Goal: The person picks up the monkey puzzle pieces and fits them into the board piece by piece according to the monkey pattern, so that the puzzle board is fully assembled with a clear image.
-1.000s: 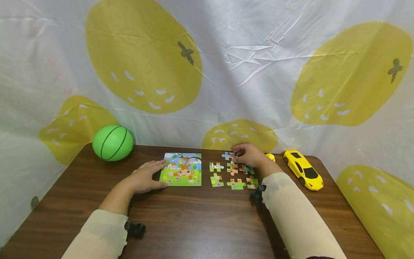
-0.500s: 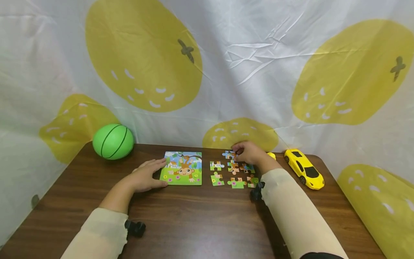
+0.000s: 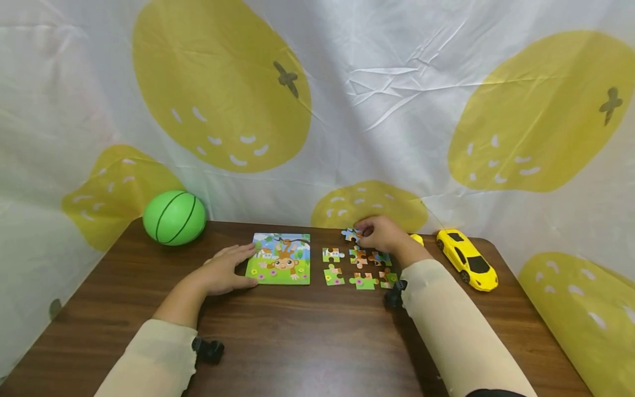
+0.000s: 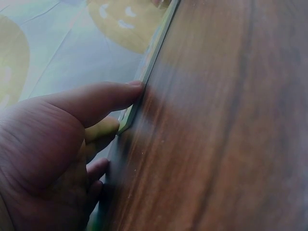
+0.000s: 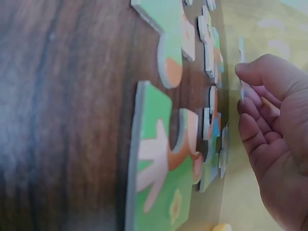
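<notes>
A monkey-picture puzzle board (image 3: 284,262) lies flat on the wooden table. My left hand (image 3: 222,271) rests against its left side with fingers nearly straight; in the left wrist view the thumb (image 4: 113,98) touches the board's edge. Right of the board, my right hand (image 3: 384,237) pinches a blue-and-brown jigsaw piece (image 3: 350,235) between thumb and fingers. The right wrist view shows this piece edge-on, raised off the table. Several loose jigsaw pieces (image 3: 364,280) lie in loose rows below that hand, some partly hidden by the right wrist.
A green ball (image 3: 174,218) sits at the table's back left corner. At the right stands a yellow toy car (image 3: 467,260), and a small yellow object (image 3: 416,239) shows behind the right wrist. A lemon-print cloth (image 3: 327,138) hangs along the back edge.
The piece in my right hand has tilted and risen slightly, showing more of itself beside the fingers. My left hand and the board have stayed in place.
</notes>
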`<state>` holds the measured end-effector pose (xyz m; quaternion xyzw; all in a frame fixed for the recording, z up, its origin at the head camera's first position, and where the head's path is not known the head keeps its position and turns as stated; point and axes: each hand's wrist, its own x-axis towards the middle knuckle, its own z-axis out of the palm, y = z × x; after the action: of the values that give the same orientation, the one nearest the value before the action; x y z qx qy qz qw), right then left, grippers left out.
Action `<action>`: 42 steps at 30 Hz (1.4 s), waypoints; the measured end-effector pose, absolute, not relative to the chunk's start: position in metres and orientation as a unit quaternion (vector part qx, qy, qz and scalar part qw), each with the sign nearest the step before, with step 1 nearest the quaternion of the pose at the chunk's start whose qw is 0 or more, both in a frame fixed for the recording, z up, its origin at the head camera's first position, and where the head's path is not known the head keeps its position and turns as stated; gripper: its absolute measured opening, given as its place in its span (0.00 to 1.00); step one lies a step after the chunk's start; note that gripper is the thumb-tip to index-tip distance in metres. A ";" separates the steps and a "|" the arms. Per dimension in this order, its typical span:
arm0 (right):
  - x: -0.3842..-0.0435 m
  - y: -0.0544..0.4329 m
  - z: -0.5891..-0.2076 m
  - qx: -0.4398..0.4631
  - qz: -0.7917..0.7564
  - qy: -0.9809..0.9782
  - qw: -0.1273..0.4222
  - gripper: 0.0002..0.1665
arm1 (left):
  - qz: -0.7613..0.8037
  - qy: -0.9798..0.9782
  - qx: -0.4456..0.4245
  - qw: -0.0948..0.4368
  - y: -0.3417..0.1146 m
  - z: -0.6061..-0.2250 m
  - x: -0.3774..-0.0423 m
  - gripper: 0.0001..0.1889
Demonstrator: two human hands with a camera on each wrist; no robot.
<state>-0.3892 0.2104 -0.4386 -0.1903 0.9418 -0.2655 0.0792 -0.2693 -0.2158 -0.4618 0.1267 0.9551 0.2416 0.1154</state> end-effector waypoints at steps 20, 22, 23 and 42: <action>-0.376 0.150 -0.419 -0.259 -0.320 0.909 0.073 0.26 | 0.240 0.955 0.128 0.113 -0.214 -0.461 -0.269 0.48; -0.376 0.141 -0.420 -0.262 -0.328 0.904 0.076 0.27 | 0.240 0.955 0.129 0.113 -0.215 -0.461 -0.269 0.48; -0.376 0.137 -0.421 -0.264 -0.332 0.902 0.078 0.27 | 0.240 0.955 0.129 0.113 -0.215 -0.461 -0.269 0.48; -0.376 0.066 -0.436 -0.288 -0.346 0.885 0.116 0.28 | 0.237 0.956 0.132 0.114 -0.214 -0.459 -0.269 0.48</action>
<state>-0.3760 0.0660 -0.4359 -0.2882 0.8854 -0.3459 0.1160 -0.2686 -0.2137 -0.4590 0.1323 0.9557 0.2368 0.1145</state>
